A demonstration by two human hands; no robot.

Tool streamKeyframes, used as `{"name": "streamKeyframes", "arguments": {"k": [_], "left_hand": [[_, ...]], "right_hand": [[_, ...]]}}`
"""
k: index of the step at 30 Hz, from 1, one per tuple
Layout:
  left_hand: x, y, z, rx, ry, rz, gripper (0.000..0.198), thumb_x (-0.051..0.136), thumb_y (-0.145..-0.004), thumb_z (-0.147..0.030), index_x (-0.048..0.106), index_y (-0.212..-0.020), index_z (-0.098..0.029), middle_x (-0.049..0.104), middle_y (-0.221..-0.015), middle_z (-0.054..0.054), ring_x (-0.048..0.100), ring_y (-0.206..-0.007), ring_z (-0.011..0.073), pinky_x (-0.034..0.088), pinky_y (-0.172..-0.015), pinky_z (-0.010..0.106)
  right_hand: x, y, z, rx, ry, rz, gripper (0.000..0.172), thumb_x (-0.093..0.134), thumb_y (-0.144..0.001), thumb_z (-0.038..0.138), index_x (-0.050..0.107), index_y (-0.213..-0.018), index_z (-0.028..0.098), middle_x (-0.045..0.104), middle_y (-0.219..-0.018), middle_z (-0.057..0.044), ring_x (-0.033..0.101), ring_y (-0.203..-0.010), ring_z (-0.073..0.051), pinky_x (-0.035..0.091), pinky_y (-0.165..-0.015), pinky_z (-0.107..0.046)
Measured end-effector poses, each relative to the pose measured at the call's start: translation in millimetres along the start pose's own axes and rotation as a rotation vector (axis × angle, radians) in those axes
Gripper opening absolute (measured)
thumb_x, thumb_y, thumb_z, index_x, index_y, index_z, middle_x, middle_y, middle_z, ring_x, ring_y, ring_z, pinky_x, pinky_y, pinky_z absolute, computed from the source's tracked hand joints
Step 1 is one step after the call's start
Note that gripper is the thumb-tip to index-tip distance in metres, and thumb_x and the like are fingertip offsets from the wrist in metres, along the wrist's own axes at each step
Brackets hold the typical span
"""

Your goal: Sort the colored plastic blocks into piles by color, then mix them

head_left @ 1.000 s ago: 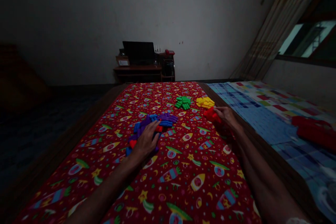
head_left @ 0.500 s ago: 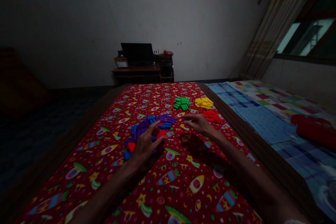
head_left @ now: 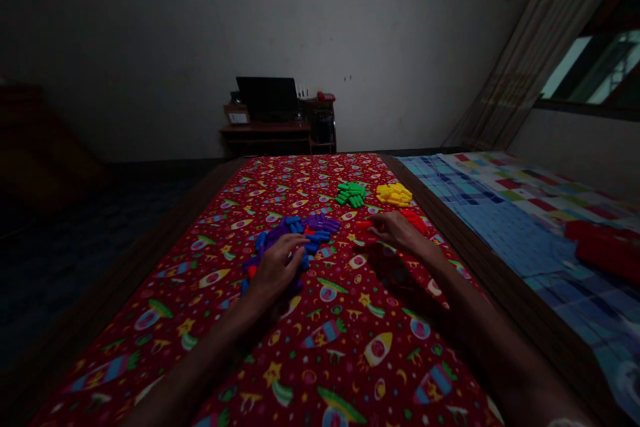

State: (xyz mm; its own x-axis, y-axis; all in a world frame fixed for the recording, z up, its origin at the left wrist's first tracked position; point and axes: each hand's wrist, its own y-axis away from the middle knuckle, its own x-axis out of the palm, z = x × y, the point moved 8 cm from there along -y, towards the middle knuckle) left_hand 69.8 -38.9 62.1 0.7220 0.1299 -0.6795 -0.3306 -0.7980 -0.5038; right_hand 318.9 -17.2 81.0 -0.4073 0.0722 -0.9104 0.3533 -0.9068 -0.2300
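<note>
My right hand (head_left: 393,230) is closed, with a small red plastic piece (head_left: 365,223) pinched at its fingertips just above the cloth. Behind that hand lies a heap of red pieces (head_left: 414,221), partly covered by it. My left hand (head_left: 277,267) hovers over a mixed pile, palm down, thumb and forefinger apart, and I see nothing held in it. In that pile are blue pieces (head_left: 318,237), purple pieces (head_left: 323,222) and a few red ones (head_left: 309,231); the left hand hides part of it. The pieces look like short rods.
Farther back are a green heap (head_left: 351,193) and a yellow heap (head_left: 395,195). A red patterned cloth (head_left: 320,360) covers the long table. To the right lies a checked bedspread (head_left: 520,233) with a red cloth item (head_left: 607,250). A desk with a monitor (head_left: 268,99) stands by the wall.
A red piece that was by my left thumb is gone from there. My right hand has moved slightly right, and a red piece now shows at its fingertips. The view has shifted slightly.
</note>
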Motion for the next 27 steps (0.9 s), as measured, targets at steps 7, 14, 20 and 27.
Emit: {"name": "streamKeyframes", "arguments": {"k": [7,14,20,27], "left_hand": [[-4.0,-0.7,53.2,0.106,-0.315,0.06,0.033,0.041,-0.093,-0.032,0.067,-0.105,-0.017,0.063,-0.123,0.014,0.057,-0.116,0.0273,0.045,-0.102,0.047],[-3.7,5.2,67.1,0.061,-0.476,0.028,0.038,0.042,-0.093,-0.041,0.066,-0.107,-0.014,0.06,-0.124,0.017,0.055,-0.118,0.0304,0.044,-0.102,0.048],[-7.2,1.9,73.9,0.014,-0.48,0.063,0.04,0.039,-0.093,-0.039,0.069,-0.083,-0.015,0.061,-0.119,0.017,0.059,-0.11,0.0302,0.047,-0.099,0.046],[-13.0,1.5,71.0,0.036,-0.448,0.059,0.031,0.042,-0.092,-0.032,0.068,-0.099,-0.018,0.065,-0.114,0.013,0.06,-0.106,0.0264,0.049,-0.095,0.043]], "right_hand": [[-25.8,16.2,-88.8,0.345,0.314,0.051,0.014,0.063,-0.08,0.023,0.072,-0.089,0.017,0.071,-0.086,-0.009,0.059,-0.071,-0.016,0.034,-0.058,-0.022],[-11.5,-1.7,-18.0,0.051,0.068,-0.221,0.023,0.05,-0.088,0.021,0.07,-0.095,0.014,0.071,-0.084,-0.01,0.06,-0.071,-0.015,0.038,-0.064,-0.023],[67.8,-51.1,84.9,-0.221,0.082,0.066,0.022,0.047,-0.089,0.015,0.068,-0.084,0.013,0.067,-0.079,-0.007,0.052,-0.066,-0.013,0.03,-0.06,-0.024],[87.3,-89.1,98.8,-0.072,0.247,0.172,0.028,0.043,-0.092,0.014,0.064,-0.11,0.011,0.066,-0.107,-0.017,0.06,-0.095,-0.021,0.04,-0.073,-0.027]]}}
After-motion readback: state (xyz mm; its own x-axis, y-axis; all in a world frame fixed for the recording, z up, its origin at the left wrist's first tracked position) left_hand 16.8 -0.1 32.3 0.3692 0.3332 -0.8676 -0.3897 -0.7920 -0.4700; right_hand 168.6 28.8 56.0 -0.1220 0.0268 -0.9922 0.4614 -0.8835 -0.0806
